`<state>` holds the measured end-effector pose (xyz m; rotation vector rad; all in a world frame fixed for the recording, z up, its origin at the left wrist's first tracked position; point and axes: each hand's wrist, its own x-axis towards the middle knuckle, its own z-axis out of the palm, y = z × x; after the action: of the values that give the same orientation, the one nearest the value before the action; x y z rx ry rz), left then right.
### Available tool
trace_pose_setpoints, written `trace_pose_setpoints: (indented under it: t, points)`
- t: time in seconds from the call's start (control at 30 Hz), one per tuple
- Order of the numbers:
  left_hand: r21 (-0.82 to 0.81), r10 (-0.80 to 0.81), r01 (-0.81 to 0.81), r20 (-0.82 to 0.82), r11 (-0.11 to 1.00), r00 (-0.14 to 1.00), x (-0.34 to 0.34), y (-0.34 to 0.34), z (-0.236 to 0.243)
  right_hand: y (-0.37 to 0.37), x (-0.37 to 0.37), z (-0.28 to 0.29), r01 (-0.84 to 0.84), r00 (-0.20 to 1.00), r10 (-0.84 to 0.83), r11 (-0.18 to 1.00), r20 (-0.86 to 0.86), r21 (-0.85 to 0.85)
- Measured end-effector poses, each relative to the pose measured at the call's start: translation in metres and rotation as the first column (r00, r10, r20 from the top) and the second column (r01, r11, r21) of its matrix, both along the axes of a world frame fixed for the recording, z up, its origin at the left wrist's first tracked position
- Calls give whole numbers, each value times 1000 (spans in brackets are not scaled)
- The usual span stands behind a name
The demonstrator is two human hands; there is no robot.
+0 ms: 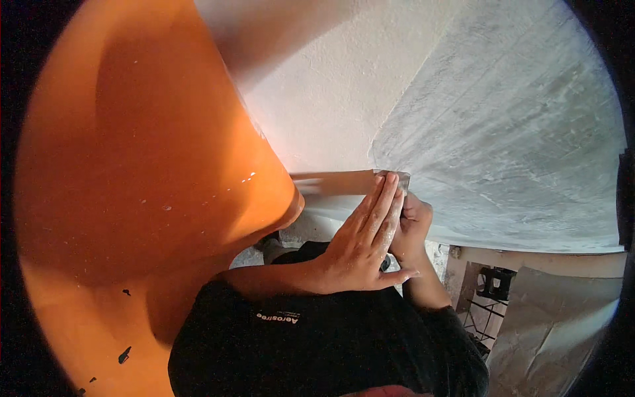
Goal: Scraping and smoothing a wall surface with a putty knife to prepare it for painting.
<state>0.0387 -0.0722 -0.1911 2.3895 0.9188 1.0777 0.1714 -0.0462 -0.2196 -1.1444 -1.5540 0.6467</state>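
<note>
Here we are, and both hands are together at the middle: the left hand (364, 241) is stretched flat, fingers side by side and slanting up to the right, their tips over a flat grey piece (405, 179). The right hand (417, 215) is curled just below and right of it, partly behind the left; whether it is clamped on the piece, I can't honestly tell from here. So the piece sits at the left fingertips, directly above the right hand, its top edge running left to right; most of its length is covered, so no firm call on the long axis.

Just beside it, a tan strip (337, 182) runs off leftward toward a big orange curved body (165, 159). Beyond the fingertips, a pale panel (337, 86) meets a streaky grey surface (509, 132) along a slanting line. Down at lower right, there's a black crate (496, 283) beside a dull grey sheet (555, 331), and a dark shirt (317, 351) fills the foreground.
</note>
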Motion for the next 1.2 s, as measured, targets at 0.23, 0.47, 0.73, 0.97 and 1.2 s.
trace_pose_setpoints:
  t: [0.23, 0.47, 0.73, 0.97, 1.2]
  points:
    - [27, 43, -43, -6, 999, 999, 0, 3, 1, 3, -7, 7, -10, 1000, 11, 1000, -18, 19]
    - [44, 78, -78, -6, 996, 997, 1, 4, 5, 3, -14, 9, -9, 997, 12, 999, -72, 34]
    - [54, 90, -89, -24, 995, 996, -2, 1, 17, 8, -15, 8, -21, 981, 20, 1000, -195, -3]
    - [-1, 26, -26, 29, 1000, 999, 7, -6, 9, 0, 7, 0, 38, 999, -38, 999, -25, 8]
    - [28, 63, -65, 65, 997, 996, 7, -3, 11, 2, -6, 20, 58, 998, -60, 998, -37, -32]
